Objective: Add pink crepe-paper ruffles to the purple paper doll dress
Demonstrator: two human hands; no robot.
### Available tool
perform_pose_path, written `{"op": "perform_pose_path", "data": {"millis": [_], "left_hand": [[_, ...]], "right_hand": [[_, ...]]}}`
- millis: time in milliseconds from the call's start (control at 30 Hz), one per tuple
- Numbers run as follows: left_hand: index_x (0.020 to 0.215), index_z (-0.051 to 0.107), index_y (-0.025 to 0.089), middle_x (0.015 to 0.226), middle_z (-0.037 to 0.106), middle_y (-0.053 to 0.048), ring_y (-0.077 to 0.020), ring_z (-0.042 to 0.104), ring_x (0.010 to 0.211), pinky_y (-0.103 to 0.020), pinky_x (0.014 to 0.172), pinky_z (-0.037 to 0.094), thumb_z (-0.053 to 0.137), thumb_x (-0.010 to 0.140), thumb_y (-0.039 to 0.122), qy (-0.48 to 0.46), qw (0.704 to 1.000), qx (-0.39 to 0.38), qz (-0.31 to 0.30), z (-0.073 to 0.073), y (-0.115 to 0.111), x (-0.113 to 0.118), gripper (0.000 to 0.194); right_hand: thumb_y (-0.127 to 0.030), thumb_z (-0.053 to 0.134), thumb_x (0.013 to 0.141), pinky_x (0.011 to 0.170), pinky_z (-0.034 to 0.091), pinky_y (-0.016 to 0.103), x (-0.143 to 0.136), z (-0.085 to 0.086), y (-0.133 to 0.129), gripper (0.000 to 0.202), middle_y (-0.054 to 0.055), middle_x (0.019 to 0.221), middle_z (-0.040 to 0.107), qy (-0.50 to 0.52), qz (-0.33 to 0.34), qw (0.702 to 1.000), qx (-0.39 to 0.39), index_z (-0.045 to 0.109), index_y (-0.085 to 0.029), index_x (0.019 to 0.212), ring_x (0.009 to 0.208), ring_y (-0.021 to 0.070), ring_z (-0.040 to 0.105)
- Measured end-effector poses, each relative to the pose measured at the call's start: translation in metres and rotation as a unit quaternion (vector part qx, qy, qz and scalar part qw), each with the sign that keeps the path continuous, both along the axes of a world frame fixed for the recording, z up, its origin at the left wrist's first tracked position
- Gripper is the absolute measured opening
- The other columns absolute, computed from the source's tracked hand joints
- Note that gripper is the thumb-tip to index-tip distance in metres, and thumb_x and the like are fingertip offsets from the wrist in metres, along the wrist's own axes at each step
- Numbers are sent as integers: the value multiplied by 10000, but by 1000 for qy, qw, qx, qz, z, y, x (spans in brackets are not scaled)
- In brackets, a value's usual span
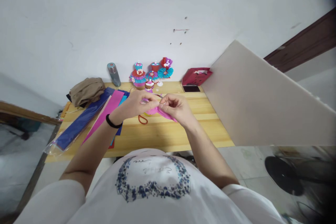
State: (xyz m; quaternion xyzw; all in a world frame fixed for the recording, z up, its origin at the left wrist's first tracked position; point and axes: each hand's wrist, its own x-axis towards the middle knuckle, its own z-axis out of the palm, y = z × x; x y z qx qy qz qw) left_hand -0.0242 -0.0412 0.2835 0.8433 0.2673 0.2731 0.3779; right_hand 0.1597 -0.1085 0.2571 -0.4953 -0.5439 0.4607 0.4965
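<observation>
pink piece (163,113) pinched between left hand (136,104) and right hand (176,107), above the counter (199,126).
both grips closed on it, fingertips close together; its visible length slants near-right, under the right hand, so that hand sits nearer most of it. orange loop (143,120) on counter, near-left.

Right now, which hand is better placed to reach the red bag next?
Likely the right hand: it's nearer the red bag than the left hand is, though both hold the pink material.
</observation>
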Motion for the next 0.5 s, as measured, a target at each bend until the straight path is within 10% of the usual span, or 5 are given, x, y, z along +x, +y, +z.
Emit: {"op": "perform_pose_path", "data": {"millis": [300,500], "left_hand": [[668,681,144,623,660,-11,-109,567,583,-218,575,435,626,830,328,-9,991,-131,5,-8,2,1,251],[705,702,172,706,689,-9,-144,581,703,-264,679,437,618,874,214,31,993,71,89,-11,-3,3,194]], "right_hand": [[-426,713,769,489,373,247,3,-1,0,308,-31,629,571,-16,36,999,18,650,-183,947,510,110,461],[-305,656,847,649,458,311,-3,-7,-7,332,34,753,681,-295,-95,944,115,690,-199,1159,655,185,602]]}}
